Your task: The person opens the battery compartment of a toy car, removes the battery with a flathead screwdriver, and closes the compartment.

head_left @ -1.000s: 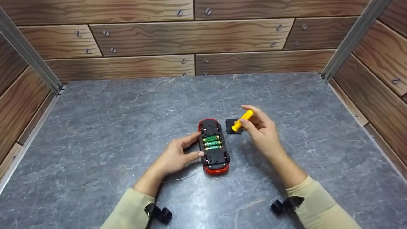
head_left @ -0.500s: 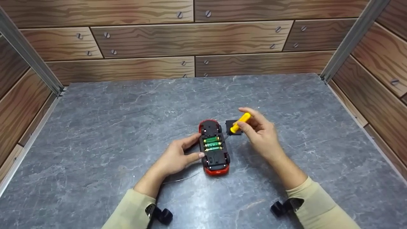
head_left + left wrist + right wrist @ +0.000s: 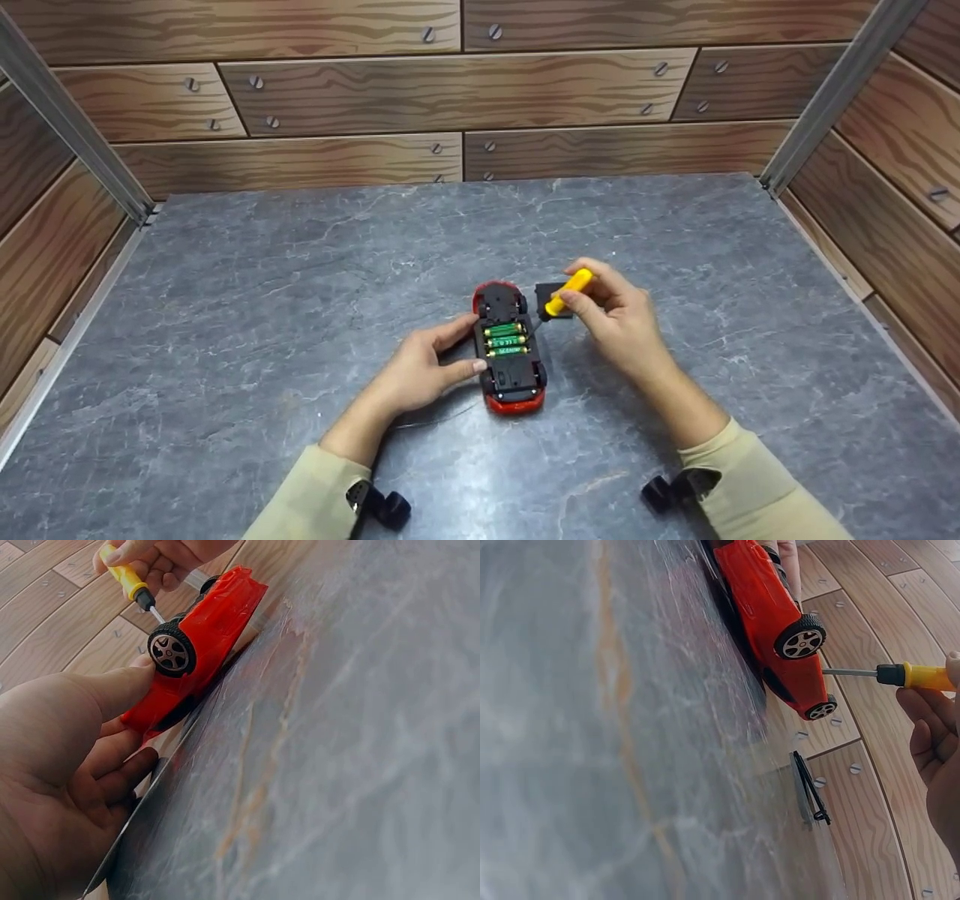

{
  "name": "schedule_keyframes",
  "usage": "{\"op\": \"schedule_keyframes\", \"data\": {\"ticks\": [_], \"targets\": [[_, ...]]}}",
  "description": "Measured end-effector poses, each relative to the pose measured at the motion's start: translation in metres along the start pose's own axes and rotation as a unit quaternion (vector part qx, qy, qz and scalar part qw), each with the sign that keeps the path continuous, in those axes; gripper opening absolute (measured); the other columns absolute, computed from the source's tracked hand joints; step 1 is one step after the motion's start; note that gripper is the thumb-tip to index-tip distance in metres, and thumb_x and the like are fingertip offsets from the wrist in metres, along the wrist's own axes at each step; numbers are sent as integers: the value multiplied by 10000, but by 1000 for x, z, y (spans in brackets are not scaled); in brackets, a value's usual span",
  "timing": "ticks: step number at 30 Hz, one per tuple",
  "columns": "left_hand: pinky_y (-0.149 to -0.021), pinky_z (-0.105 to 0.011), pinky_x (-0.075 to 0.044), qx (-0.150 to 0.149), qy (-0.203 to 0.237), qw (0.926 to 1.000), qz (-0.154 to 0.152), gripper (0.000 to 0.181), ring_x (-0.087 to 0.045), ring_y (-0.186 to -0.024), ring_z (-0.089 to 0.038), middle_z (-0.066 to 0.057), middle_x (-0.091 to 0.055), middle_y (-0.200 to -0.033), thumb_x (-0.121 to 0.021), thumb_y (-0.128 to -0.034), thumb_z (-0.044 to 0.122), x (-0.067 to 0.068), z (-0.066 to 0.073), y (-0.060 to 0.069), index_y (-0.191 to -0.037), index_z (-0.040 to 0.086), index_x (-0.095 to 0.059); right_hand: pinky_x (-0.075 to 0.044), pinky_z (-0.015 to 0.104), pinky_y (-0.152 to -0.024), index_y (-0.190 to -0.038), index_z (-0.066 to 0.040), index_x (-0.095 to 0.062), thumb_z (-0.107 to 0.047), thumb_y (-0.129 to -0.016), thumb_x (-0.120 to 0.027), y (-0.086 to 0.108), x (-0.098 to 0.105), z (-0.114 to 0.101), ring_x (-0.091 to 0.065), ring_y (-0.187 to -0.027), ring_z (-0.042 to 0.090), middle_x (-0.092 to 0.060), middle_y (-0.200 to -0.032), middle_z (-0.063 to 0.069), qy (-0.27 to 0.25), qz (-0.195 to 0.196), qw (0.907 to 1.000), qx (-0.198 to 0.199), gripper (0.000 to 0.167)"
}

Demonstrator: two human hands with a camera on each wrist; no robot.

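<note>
A red toy car [image 3: 514, 375] lies upside down, its black underside facing up. Several green batteries [image 3: 507, 341] sit side by side in its uncovered battery bay. My left hand [image 3: 424, 367] holds the car by its left side; in the left wrist view the thumb touches a wheel [image 3: 171, 650] and fingers meet the red body. My right hand [image 3: 626, 319] grips a yellow-handled screwdriver [image 3: 568, 294] between thumb and fingers. Its metal shaft [image 3: 851, 673] slants down to the car beside the batteries; the tip is hidden behind the body in the right wrist view.
Right of the car, a black battery cover [image 3: 550, 291] lies on the grey marbled table [image 3: 300, 285], partly behind the screwdriver. A thin pale strand [image 3: 435, 421] runs across the tabletop by my left wrist. Wood-patterned walls [image 3: 360, 90] enclose the back and sides.
My right hand and the screwdriver have dipped slightly toward me, the shaft staying at the car's right side. My left hand keeps its hold; car, batteries and cover have not visibly moved.
</note>
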State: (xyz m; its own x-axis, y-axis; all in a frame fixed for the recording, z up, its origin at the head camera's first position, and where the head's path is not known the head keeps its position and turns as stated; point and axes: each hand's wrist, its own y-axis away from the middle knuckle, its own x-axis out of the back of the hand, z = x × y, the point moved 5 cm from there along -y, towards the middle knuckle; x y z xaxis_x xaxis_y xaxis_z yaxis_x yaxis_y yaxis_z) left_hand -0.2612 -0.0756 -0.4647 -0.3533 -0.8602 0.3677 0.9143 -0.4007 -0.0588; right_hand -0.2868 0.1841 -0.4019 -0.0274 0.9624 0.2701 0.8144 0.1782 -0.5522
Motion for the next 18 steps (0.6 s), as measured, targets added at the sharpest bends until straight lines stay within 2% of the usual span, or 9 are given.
{"op": "schedule_keyframes", "data": {"ticks": [9,13,18], "targets": [[-1266,-391,-287,-1,48,10000,20,720,-429,-1503,-212,-105,-494,-1601,-813,-959,230,0,-1,2,-1574,45,-489,-639,311,-707,-1176,82,-625,81,-971,-708,-1,-1,3,-739,-773,206,-765,-917,192,-508,-59,9986,-166,222],[-1269,-399,-279,61,74,9999,34,732,-422,-1509,-224,-106,-483,-1608,-820,-948,225,1,0,1,-1575,49,-486,-622,261,-686,-1165,105,-612,100,-970,-696,-3,2,4,-734,-766,193,-758,-918,217,-602,-68,9980,-154,212],[-1270,-391,-275,67,83,9999,-7,739,-416,-1513,-221,-105,-475,-1613,-821,-946,215,0,0,0,-1577,40,-478,-579,223,-633,-1151,84,-620,86,-973,-700,-3,5,8,-713,-725,214,-767,-919,205,-626,-71,9976,-290,195]]}}
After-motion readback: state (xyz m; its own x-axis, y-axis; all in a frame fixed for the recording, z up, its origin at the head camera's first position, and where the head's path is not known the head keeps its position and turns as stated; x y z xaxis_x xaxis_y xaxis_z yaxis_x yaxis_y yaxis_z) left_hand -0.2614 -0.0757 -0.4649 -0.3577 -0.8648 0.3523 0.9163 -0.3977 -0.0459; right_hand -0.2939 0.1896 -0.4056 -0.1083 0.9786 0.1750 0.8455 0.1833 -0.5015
